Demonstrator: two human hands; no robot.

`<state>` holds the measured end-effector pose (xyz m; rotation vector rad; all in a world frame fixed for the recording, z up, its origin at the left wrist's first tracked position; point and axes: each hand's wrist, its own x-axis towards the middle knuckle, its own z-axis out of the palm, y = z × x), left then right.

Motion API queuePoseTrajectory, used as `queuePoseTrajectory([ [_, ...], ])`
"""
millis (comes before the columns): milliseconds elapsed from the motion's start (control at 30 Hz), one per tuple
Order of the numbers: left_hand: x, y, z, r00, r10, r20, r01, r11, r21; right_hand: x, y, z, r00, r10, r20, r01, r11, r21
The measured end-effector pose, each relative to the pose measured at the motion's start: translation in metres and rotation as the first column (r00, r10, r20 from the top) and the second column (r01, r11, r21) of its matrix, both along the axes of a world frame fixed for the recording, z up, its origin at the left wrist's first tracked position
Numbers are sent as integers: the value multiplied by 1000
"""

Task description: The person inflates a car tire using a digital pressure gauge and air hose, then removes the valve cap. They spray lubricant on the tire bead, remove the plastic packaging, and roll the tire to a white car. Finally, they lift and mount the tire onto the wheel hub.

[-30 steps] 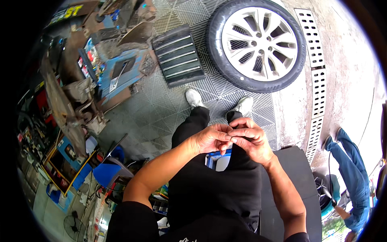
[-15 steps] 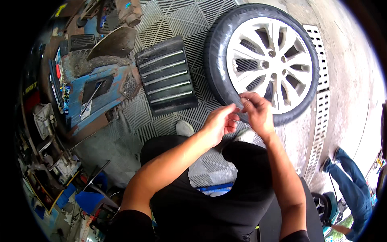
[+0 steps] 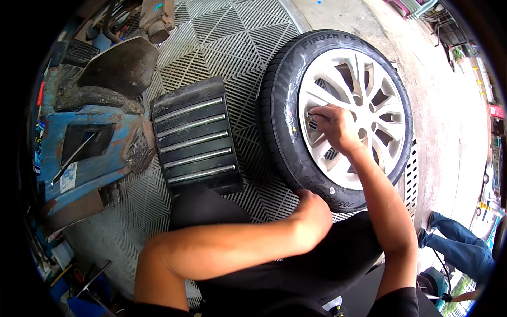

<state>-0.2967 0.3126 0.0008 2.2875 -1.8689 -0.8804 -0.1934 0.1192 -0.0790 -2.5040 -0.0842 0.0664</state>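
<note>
Head view. The tyre (image 3: 275,105) lies flat on the patterned grating floor (image 3: 248,39), ahead of the person and right of centre, with the silver multi-spoke rim (image 3: 364,112) face up inside it.

The right hand (image 3: 334,127) is positioned over the left part of the rim, at an opening between spokes. Its fingers are drawn together with the tips toward the left; whether a small part is pinched between them cannot be told. Contact with the rim cannot be confirmed.

The left hand (image 3: 315,215) is located at the near edge of the tyre, back of the hand up. Its fingers are curled in and mostly hidden; whether they grip anything cannot be told, nor whether they touch the tyre.

A black panel (image 3: 196,141) with five bright strips lies left of the tyre, apart from it. Farther left stands a blue, rust-marked metal frame (image 3: 113,156). A slotted strip (image 3: 411,179) runs along the floor beyond the right side of the tyre. At the far right, a co-worker's blue trousers (image 3: 458,240) are visible.
</note>
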Motion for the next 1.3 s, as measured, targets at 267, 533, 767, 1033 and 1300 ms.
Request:
queuePoseTrajectory([
  [267,-25,-8,37,998,58,-33,-62,988,-144,-1,8,3,991,-80,-106,83,996,30],
  [533,-48,7,52,991,136,-6,-132,951,-279,4,7,7,990,59,-130,-62,998,-21],
  [767,-42,10,54,996,88,15,-84,977,-195,1,11,2,996,53,-71,-66,979,-192],
  [1033,-34,7,51,998,63,-21,-66,982,-179,5,2,-7,987,147,-60,-158,934,-321],
  [1300,-32,2,47,995,73,-66,-83,983,-162,6,21,11,973,77,-219,-186,823,-537],
])
